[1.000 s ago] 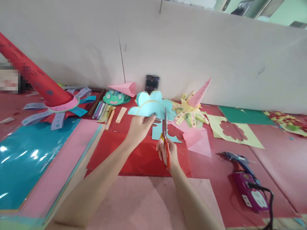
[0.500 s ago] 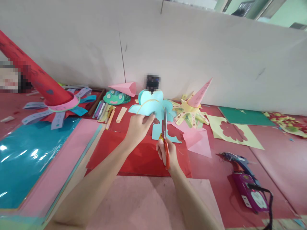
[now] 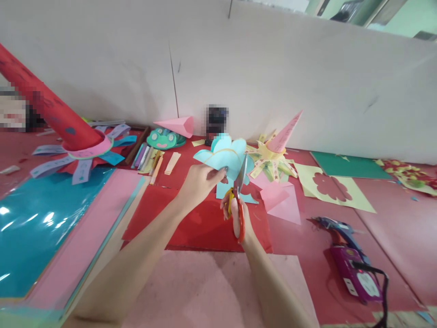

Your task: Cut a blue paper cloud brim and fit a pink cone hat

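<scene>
My left hand (image 3: 201, 184) pinches the near edge of a light-blue paper flower (image 3: 220, 156) with scalloped petals, holding it above the table. My right hand (image 3: 241, 216) grips scissors (image 3: 241, 175) with one red and one yellow handle. Their blades point away from me and lie at the flower's right side; how far the paper sits between them I cannot tell. Under the hands is a light-blue paper offcut (image 3: 223, 191), partly covered by them. A red sheet (image 3: 201, 230) lies below, and a folded pink paper (image 3: 282, 202) rests to the right.
Left stand a red paper cone (image 3: 51, 100) and a blue plastic-wrapped pack (image 3: 51, 228). Behind are a green frog cutout (image 3: 164, 139), markers (image 3: 145, 157) and a pink cone hat (image 3: 285, 132). Right lie yellow paper with a flower-shaped hole (image 3: 362, 198), a glue gun (image 3: 344, 232) and a purple power strip (image 3: 357, 275).
The flower has shifted right and toward me and turned in my left hand. The scissors have tilted to the right, with their blades still at the flower's right side.
</scene>
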Demonstrator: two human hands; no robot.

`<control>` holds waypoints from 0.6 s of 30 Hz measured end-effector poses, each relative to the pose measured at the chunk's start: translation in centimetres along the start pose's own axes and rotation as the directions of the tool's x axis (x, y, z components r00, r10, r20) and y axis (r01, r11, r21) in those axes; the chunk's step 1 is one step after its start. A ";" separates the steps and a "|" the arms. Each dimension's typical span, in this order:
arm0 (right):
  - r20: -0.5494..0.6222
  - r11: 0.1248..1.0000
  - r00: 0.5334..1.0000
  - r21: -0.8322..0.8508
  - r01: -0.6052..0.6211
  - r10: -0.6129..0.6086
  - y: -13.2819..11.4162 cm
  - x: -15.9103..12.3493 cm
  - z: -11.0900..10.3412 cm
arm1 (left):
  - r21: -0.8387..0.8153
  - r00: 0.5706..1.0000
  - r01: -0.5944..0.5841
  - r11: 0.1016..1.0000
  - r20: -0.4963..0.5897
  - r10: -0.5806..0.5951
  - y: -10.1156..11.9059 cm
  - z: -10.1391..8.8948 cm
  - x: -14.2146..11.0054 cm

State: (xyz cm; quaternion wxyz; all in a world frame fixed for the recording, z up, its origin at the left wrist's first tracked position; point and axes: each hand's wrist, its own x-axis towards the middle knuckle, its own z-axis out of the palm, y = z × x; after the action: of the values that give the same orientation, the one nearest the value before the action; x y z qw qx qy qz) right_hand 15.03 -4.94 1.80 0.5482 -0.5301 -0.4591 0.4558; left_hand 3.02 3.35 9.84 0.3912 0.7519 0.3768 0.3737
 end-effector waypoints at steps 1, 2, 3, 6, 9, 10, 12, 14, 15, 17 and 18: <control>-0.004 1.000 1.000 0.007 0.000 0.000 0.0 0.0 0.0 | 0.008 1.000 -0.001 1.000 0.007 0.001 0.0 0.0 0.0; -0.007 1.000 1.000 0.011 0.002 -0.002 0.0 0.0 0.0 | 0.013 1.000 -0.008 1.000 0.013 0.008 0.0 0.0 0.0; -0.009 1.000 1.000 0.011 0.005 -0.005 0.0 0.0 0.0 | 0.015 1.000 -0.018 1.000 0.018 0.018 -0.1 0.0 0.1; -0.015 1.000 1.000 0.001 0.001 -0.001 0.0 -0.1 -0.1 | -0.002 0.998 -0.046 0.999 0.034 0.046 -0.2 -0.1 0.2; -0.020 1.000 1.000 -0.005 -0.013 0.013 0.0 -0.2 -0.1 | -0.011 0.998 -0.043 0.999 0.051 0.044 -0.2 -0.2 0.2; -0.021 1.000 1.000 -0.004 -0.016 0.016 0.0 -0.2 -0.2 | -0.010 0.998 -0.037 0.999 0.053 0.038 -0.2 -0.3 0.2; -0.022 1.000 0.999 0.001 -0.024 0.024 -0.1 -0.2 -0.2 | -0.011 0.998 -0.023 1.000 0.056 0.023 0.0 -0.3 0.2; -0.017 0.999 0.999 0.010 -0.034 0.034 -0.1 -0.2 -0.2 | -0.017 0.998 -0.012 1.000 0.056 0.013 0.1 -0.4 0.1; -0.015 0.999 0.999 0.012 -0.037 0.037 -0.2 -0.2 -0.1 | -0.021 0.998 -0.010 1.000 0.056 0.011 0.1 -0.4 0.1; -0.015 0.999 0.999 0.013 -0.035 0.035 -0.3 -0.2 -0.1 | -0.031 0.998 -0.008 0.999 0.058 0.010 0.1 -0.3 0.2; -0.018 0.999 0.999 0.014 -0.034 0.034 -0.3 -0.2 -0.1 | -0.039 0.998 -0.005 0.999 0.060 0.007 0.0 -0.3 0.2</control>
State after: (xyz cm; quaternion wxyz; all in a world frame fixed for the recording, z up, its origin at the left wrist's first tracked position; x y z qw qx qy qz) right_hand 15.10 -5.19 2.07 0.5483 -0.5379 -0.4419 0.4634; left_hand 2.83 3.60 10.03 0.4159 0.7560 0.3553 0.3596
